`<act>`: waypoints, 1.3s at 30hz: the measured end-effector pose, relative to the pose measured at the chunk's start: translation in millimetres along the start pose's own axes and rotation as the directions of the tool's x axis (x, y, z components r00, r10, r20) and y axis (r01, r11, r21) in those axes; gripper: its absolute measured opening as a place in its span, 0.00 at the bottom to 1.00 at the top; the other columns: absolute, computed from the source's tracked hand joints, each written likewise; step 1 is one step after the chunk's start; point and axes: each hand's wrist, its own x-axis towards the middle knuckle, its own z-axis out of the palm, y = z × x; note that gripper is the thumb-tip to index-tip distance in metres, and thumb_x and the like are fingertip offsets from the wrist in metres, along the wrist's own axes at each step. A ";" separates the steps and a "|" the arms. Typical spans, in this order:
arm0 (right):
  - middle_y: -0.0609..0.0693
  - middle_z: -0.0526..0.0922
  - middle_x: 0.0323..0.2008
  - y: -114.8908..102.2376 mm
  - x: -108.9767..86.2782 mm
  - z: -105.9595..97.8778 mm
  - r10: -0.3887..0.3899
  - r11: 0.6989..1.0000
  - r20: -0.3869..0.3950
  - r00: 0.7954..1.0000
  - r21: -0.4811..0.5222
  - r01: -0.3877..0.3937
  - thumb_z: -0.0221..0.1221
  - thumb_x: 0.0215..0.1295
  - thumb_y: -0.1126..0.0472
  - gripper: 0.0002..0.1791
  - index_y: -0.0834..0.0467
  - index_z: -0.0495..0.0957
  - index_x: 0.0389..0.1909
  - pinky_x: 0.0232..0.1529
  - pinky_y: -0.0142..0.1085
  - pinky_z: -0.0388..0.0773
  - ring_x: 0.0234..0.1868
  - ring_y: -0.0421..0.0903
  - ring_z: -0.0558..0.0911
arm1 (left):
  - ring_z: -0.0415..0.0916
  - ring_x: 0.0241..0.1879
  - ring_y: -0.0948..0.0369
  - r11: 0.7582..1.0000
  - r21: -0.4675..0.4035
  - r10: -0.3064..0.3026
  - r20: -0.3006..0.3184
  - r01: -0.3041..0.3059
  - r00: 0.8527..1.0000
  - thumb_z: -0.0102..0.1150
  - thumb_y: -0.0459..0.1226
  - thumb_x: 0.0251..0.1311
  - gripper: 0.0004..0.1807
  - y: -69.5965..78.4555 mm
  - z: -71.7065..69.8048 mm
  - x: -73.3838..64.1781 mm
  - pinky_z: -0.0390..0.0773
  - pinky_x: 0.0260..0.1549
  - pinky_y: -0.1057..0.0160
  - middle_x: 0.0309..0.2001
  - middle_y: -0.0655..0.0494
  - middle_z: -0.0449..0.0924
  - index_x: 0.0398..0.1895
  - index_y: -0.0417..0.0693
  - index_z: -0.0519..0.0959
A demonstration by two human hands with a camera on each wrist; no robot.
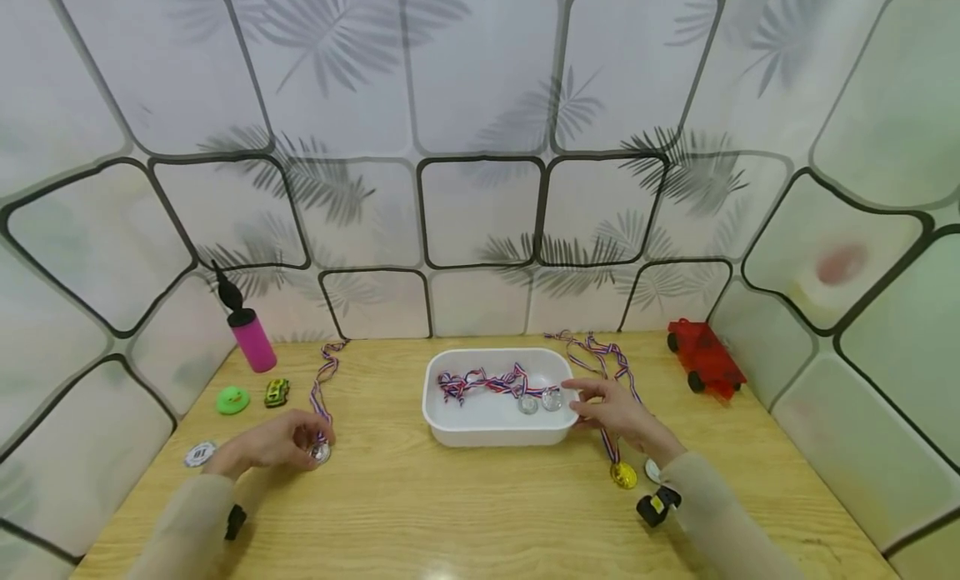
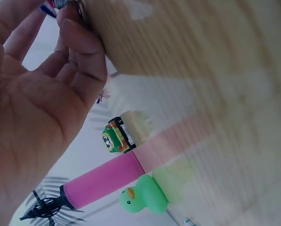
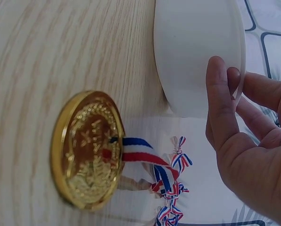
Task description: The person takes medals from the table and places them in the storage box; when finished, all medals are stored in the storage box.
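Silver medal (image 1: 322,453) seems pinched by left hand (image 1: 279,440); right hand (image 1: 619,411) pinches tray (image 1: 495,437) near gold medal (image 1: 623,476).

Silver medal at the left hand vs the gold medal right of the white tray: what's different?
Colour: the silver medal is silvery; the gold medal is yellow-gold.
Contact: the silver medal is pinched by the left hand; the gold medal is untouched.
Place: the silver medal is left of the white tray, the gold medal right of it.
Shared: both have red, white and blue ribbons.
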 end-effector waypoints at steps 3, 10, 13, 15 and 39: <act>0.58 0.72 0.41 -0.8 -0.4 0.3 -0.006 1.000 0.012 1.000 -0.005 0.006 0.56 0.70 0.68 0.24 0.70 0.67 0.65 0.44 0.44 0.85 0.34 0.43 0.83 | 0.69 0.33 0.65 1.000 0.025 -0.006 -0.029 0.007 1.000 0.69 0.33 0.52 0.14 1.0 1.6 3.2 0.70 0.31 0.69 0.34 0.53 0.77 0.44 0.44 0.81; 0.59 0.72 0.41 -1.2 -0.9 0.5 -0.007 1.000 0.012 1.000 -0.007 0.007 0.55 0.70 0.69 0.24 0.70 0.68 0.65 0.44 0.44 0.85 0.34 0.43 0.83 | 0.70 0.27 0.70 0.999 -0.026 0.021 -0.084 -0.024 0.996 0.60 0.32 0.64 0.11 9.3 2.6 15.3 0.73 0.25 0.70 0.33 0.52 0.80 0.46 0.37 0.81; 0.59 0.72 0.42 -1.4 0.1 0.7 -0.015 1.000 0.023 1.000 -0.017 0.015 0.55 0.70 0.68 0.24 0.71 0.67 0.65 0.44 0.45 0.85 0.34 0.43 0.82 | 0.74 0.22 0.63 0.993 -0.120 -0.004 -0.099 -0.007 0.995 0.56 0.31 0.66 0.12 16.6 -0.9 19.1 0.74 0.19 0.67 0.30 0.45 0.81 0.49 0.31 0.76; 0.59 0.72 0.42 -1.6 0.5 1.0 -0.011 1.000 0.020 1.000 -0.022 0.012 0.55 0.70 0.68 0.24 0.70 0.68 0.65 0.44 0.45 0.85 0.34 0.43 0.82 | 0.77 0.23 0.57 0.988 -0.153 -0.031 -0.117 0.012 0.993 0.56 0.32 0.67 0.12 21.9 -3.7 21.4 0.76 0.19 0.64 0.29 0.41 0.81 0.49 0.32 0.75; 0.58 0.70 0.40 3.8 0.9 0.4 -0.005 1.000 0.000 1.000 -0.009 0.005 0.55 0.69 0.70 0.24 0.70 0.69 0.65 0.43 0.44 0.85 0.33 0.44 0.82 | 0.81 0.34 0.53 0.987 -0.163 -0.035 -0.268 -0.009 0.963 0.61 0.36 0.65 0.22 44.0 -16.5 35.5 0.83 0.32 0.56 0.41 0.35 0.82 0.60 0.37 0.74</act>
